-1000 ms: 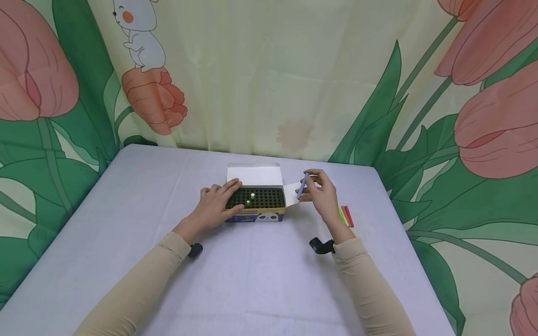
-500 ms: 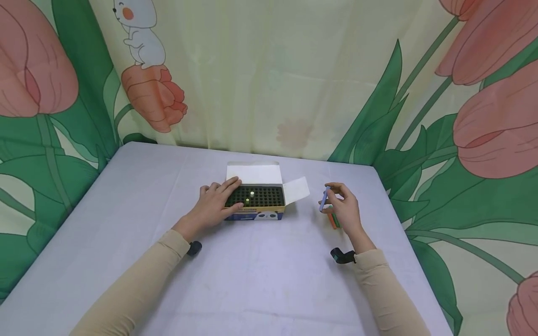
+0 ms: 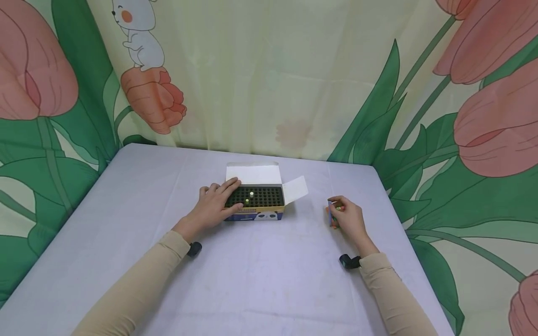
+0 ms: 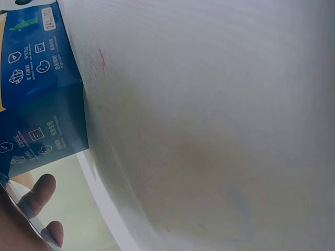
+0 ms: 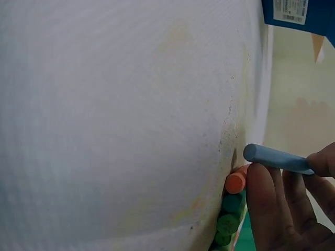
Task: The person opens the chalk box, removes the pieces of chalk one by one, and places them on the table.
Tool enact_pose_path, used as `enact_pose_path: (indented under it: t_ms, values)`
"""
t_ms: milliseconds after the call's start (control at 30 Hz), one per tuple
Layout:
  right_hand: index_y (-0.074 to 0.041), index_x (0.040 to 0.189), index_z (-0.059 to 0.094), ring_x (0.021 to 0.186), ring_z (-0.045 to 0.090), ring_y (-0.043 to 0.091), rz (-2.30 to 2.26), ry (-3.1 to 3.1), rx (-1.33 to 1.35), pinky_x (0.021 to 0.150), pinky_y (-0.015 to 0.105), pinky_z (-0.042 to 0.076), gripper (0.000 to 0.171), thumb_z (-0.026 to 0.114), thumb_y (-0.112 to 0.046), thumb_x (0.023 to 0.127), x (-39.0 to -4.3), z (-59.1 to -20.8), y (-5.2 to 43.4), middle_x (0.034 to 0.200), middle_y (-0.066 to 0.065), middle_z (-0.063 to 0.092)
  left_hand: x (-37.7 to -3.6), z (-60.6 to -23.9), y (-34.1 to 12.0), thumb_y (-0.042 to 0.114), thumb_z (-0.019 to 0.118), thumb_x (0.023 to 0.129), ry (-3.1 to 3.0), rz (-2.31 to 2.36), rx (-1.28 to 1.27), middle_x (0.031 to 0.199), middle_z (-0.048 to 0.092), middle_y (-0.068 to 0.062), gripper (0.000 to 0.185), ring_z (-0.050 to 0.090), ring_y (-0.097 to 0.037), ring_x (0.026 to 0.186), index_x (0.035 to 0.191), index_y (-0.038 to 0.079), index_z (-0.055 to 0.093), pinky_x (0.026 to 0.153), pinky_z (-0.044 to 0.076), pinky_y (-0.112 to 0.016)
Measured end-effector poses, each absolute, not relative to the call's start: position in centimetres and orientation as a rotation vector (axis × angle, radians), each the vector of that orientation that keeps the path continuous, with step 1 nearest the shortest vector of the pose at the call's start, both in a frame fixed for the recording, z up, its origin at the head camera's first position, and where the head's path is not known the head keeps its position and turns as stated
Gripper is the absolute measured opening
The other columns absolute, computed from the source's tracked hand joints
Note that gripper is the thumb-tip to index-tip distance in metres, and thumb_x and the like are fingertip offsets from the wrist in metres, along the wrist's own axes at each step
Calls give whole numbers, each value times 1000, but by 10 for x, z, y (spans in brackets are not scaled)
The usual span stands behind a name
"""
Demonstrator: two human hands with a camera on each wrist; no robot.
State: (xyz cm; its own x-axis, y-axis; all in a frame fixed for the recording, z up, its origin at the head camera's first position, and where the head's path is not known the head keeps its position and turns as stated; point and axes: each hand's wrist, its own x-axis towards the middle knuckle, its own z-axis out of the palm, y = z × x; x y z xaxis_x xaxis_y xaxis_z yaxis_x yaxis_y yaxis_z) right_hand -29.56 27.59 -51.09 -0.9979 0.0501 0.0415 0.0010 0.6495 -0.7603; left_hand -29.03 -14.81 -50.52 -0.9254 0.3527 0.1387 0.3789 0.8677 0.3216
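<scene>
My right hand pinches a blue chalk stick between thumb and fingers, close over a row of chalks at the table's right. In the right wrist view, an orange chalk and several green chalks lie side by side just under the fingers. My left hand rests on the left end of an opened chalk box, fingers spread over its top edge. Inside the box is a black holder full of round holes. A white chalk and a yellow-green chalk stand in it.
The box's white lid stands raised at the back, and a white side flap sticks out to the right. A pale cloth covers the table. Behind hangs a curtain printed with tulips.
My right hand has moved right and toward me with the blue chalk, from beside the box's flap down to the chalk row. The left hand stays on the box.
</scene>
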Motion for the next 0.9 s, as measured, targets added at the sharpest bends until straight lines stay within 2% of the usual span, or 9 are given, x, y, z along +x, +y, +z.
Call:
enact_pose_path:
  t_ms: [167, 433, 533, 633, 733, 900]
  values:
    - [-8, 126, 68, 57, 64, 19, 1239, -2821, -26, 51, 28, 54, 26, 65, -16, 101, -297, -515, 275, 107, 17, 70, -291, -506, -149, 65, 50, 101, -2952, -533, -590, 173, 23, 2, 80, 48, -40, 130, 166, 25, 26, 101, 30, -67]
    - [-9, 123, 70, 49, 61, 17, 1054, -2883, 39, 51, 28, 50, 25, 64, -18, 101, -302, -515, 277, 99, 12, 72, -291, -507, -148, 66, 49, 102, -2957, -531, -592, 173, 22, 2, 80, 48, -40, 129, 167, 25, 25, 101, 30, -67]
    - [-10, 123, 71, 63, 65, 19, 943, -2903, 39, 64, 32, 51, 25, 64, -19, 101, -304, -515, 279, 102, 12, 74, -291, -506, -148, 66, 49, 102, -2959, -543, -589, 173, 22, 4, 80, 48, -39, 130, 167, 26, 25, 102, 30, -66]
    - [-9, 124, 71, 85, 66, 26, 864, -2926, 39, 79, 41, 52, 27, 62, -21, 102, -306, -516, 280, 109, 14, 74, -291, -505, -149, 67, 48, 102, -2970, -548, -589, 173, 21, 5, 80, 47, -38, 131, 167, 27, 24, 104, 29, -67]
    - [-8, 125, 72, 99, 66, 32, 830, -2961, 55, 90, 51, 51, 28, 62, -22, 102, -308, -516, 281, 117, 17, 73, -291, -504, -149, 67, 47, 102, -2977, -549, -588, 173, 20, 5, 80, 46, -38, 132, 167, 27, 23, 106, 28, -68]
    - [-8, 124, 73, 101, 65, 34, 757, -3036, 104, 91, 53, 51, 29, 64, -24, 102, -310, -515, 282, 119, 18, 70, -292, -506, -149, 68, 47, 102, -2971, -533, -587, 173, 20, 5, 80, 47, -37, 132, 167, 28, 23, 105, 29, -68]
